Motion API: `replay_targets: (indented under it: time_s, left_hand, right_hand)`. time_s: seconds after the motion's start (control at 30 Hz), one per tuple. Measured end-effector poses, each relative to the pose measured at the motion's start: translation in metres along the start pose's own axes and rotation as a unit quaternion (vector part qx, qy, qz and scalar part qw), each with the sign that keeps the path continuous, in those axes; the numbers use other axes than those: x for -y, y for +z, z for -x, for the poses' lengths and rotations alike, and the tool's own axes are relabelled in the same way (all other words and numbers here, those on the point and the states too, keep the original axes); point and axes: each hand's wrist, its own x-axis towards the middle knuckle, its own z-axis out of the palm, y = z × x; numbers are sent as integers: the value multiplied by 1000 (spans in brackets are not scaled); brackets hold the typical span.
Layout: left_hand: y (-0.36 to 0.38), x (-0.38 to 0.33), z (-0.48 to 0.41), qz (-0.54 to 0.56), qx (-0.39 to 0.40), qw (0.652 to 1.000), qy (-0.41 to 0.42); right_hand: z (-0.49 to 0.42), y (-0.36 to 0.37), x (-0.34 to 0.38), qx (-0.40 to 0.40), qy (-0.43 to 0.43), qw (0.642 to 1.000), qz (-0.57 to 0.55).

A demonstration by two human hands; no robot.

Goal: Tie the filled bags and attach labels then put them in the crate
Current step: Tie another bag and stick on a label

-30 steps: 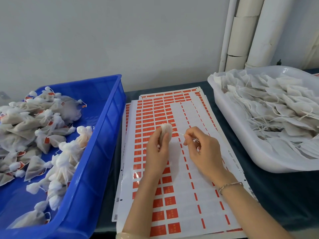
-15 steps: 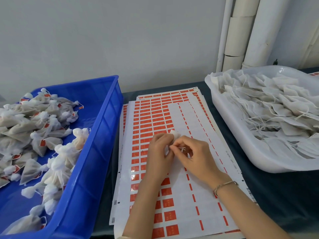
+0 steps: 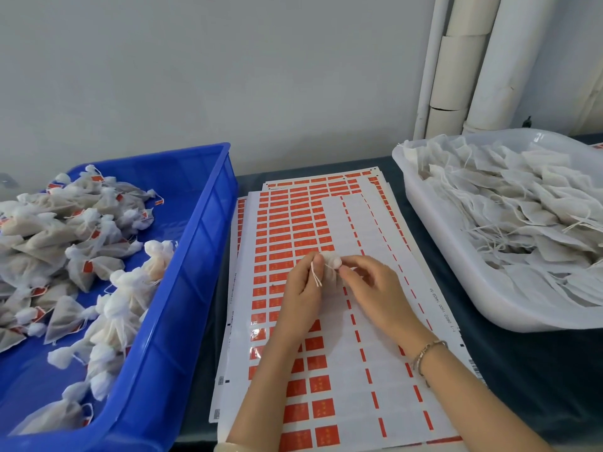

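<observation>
over the middle of the label sheets, near the table's centre, a small white mesh bag (image 3: 331, 263) is held just above the paper between a person's two hands. the bag's top is gathered into a puffy knob. its body is mostly hidden behind the fingers. a thin pale drawstring (image 3: 316, 276) hangs in a short loop from its neck down across the left hand (image 3: 301, 298), whose fingers curl round the bag from the left. the right hand (image 3: 375, 288) meets it from the other side, thumb and forefinger pinching the gathered top, the other fingers loosely bent. a thin bracelet (image 3: 427, 350) circles the right wrist.

the label sheets (image 3: 362, 223) lie stacked and fanned on a dark table cover (image 3: 528, 370), with rows of small orange-red labels left on their left part and bare white backing on the right.

along the table's left edge stands a blue crate (image 3: 208, 230), heaped with tied bags (image 3: 78, 243), many carrying an orange-red label. along the right edge sits a white tub (image 3: 463, 282) full of flat, untied bags (image 3: 522, 203) with loose strings.
</observation>
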Motion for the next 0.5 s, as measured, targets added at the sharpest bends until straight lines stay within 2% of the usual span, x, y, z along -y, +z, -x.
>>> replay_targets:
  time_s: [0.07, 0.3, 0.5]
  left_hand:
    - [-1, 2, 0, 2, 10, 1000, 1]
    - [-3, -2, 2, 37, 41, 998, -12]
    - [-6, -9, 2, 60, 33, 995, -69]
  right_hand:
    - [0, 1, 1, 20, 15, 1000, -15]
    - [-6, -5, 4, 16, 67, 993, -91]
    - [-6, -8, 6, 12, 105, 982, -159]
